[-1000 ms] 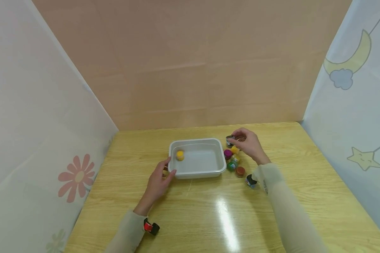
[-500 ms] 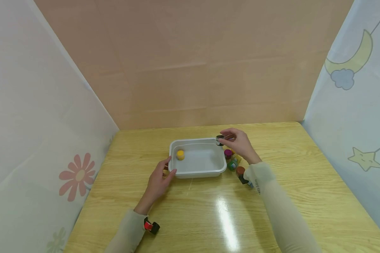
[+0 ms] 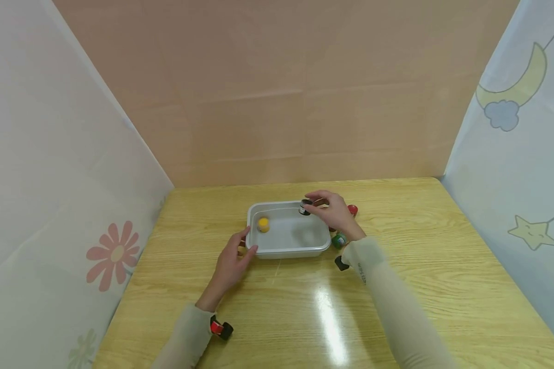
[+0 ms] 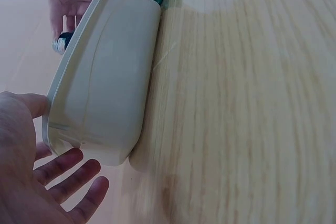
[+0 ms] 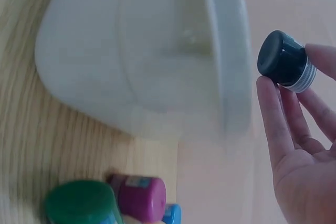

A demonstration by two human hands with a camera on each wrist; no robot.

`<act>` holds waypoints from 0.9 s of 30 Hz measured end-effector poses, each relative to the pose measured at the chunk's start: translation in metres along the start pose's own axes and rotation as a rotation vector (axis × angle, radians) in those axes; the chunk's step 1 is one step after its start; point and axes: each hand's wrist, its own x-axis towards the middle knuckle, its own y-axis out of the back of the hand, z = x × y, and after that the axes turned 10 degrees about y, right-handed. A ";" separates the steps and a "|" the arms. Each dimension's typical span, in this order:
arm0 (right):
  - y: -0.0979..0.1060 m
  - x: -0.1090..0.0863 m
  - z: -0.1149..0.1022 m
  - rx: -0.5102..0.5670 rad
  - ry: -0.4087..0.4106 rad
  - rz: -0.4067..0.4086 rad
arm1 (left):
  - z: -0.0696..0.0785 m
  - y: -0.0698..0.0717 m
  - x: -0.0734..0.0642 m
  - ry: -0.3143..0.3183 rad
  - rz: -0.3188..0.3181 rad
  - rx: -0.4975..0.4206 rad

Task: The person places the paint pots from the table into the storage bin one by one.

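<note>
My right hand (image 3: 336,212) pinches a small paint jar (image 3: 304,207) with a dark lid between thumb and fingertips. It holds the jar above the back right part of a white plastic tub (image 3: 288,252); in the right wrist view the jar (image 5: 286,61) is tilted, beyond the tub's rim. My left hand (image 3: 230,262) grips the tub's front left corner, thumb on the rim and fingers around the left end. In the left wrist view the outer fingers (image 4: 86,192) spread loosely below the corner. Inside the tub, near its left end, stands a yellow-lidded jar (image 3: 263,224).
Right of the tub several small jars stand close together, partly hidden by my right arm. Among them are a green one (image 3: 339,241), a red one (image 3: 353,209), a purple one (image 5: 142,198) and a blue one (image 5: 172,213). Upright panels border the wooden table (image 3: 268,307).
My right hand has carried the dark jar leftward from the group of jars to above the tub. The left hand stays at the tub's corner.
</note>
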 end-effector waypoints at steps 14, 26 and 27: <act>-0.031 0.006 -0.009 0.042 -0.005 -0.052 | -0.002 0.001 0.000 0.009 0.008 -0.003; -0.058 0.008 -0.011 0.106 0.021 -0.064 | -0.003 -0.001 0.002 0.018 -0.014 -0.009; -0.061 0.008 -0.012 0.099 0.018 -0.073 | -0.003 -0.001 0.002 0.023 -0.013 -0.010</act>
